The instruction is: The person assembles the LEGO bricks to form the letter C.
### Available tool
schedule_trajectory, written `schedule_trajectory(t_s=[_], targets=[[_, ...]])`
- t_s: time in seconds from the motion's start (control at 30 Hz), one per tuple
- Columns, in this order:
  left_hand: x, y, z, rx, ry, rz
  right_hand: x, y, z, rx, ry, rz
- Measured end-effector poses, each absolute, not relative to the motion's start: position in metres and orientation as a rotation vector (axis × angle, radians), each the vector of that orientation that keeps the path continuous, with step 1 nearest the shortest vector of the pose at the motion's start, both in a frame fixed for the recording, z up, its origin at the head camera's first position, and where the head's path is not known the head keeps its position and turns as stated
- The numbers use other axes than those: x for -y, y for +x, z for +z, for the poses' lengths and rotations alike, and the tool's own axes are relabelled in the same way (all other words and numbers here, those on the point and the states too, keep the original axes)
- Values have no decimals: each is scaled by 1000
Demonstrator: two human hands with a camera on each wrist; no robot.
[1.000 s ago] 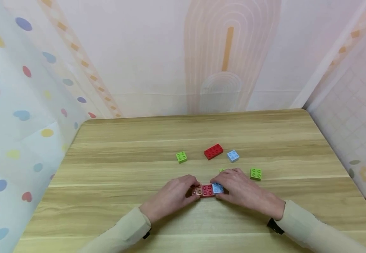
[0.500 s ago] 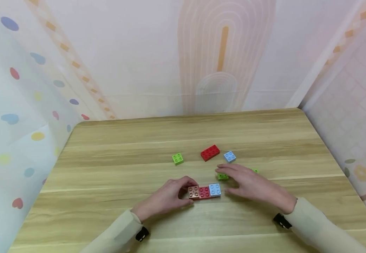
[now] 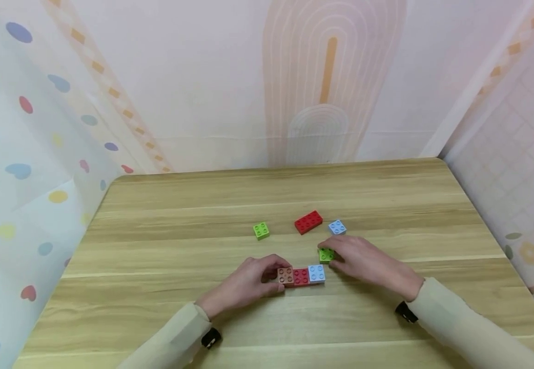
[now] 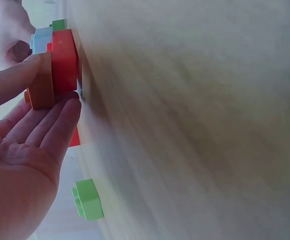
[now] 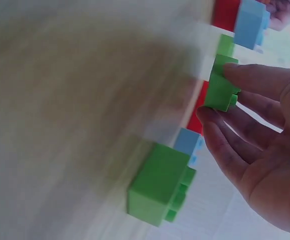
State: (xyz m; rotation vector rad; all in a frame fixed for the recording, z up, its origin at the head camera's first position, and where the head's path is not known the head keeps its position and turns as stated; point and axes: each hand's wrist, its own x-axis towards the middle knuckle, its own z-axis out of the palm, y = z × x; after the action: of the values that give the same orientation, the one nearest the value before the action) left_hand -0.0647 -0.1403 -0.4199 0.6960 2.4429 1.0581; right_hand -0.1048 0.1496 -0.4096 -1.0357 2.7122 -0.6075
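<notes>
A joined row of toy building bricks lies near the front middle of the table: a red brick [image 3: 301, 277] with a brown brick [image 3: 285, 275] on its left end and a light blue brick [image 3: 316, 273] on its right. My left hand [image 3: 244, 287] holds the brown end; in the left wrist view its thumb [image 4: 20, 77] presses the brown brick's side, fingers opposite. Just beyond the row, my right hand [image 3: 366, 261] pinches a green brick [image 3: 325, 255] between thumb and fingers. The right wrist view shows that green brick [image 5: 219, 82] with its studs facing the palm.
Farther back on the wooden table [image 3: 179, 205] lie another green brick [image 3: 261, 230], a long red brick [image 3: 308, 222] and a light blue brick [image 3: 337, 227]. One more green brick [image 5: 160, 185] shows in the right wrist view. A patterned cloth [image 3: 211, 87] hangs behind the table.
My right hand has let go of the light blue brick on the row, moved off to the right and back, and taken hold of a green brick. The left hand stays at the brown end.
</notes>
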Motion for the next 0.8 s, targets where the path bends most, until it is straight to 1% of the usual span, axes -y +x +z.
schedule_trajectory(t_s=[0.17,0.4,0.63,0.8], targets=[[137,-70,-419,-2448,715,1064,-153,-104,-401,-2765,-1049,-628],[133,-74,-418,-2457,719,1080,-156,-99,-388,-2753,-1072,-772],[134,-76,-421,-2424,681,1107,-153,-95,-383,-2746,-1087,-836],[135,-77,-422,-2352,652,1171,-147,-92,-382,-2740,-1144,-883]])
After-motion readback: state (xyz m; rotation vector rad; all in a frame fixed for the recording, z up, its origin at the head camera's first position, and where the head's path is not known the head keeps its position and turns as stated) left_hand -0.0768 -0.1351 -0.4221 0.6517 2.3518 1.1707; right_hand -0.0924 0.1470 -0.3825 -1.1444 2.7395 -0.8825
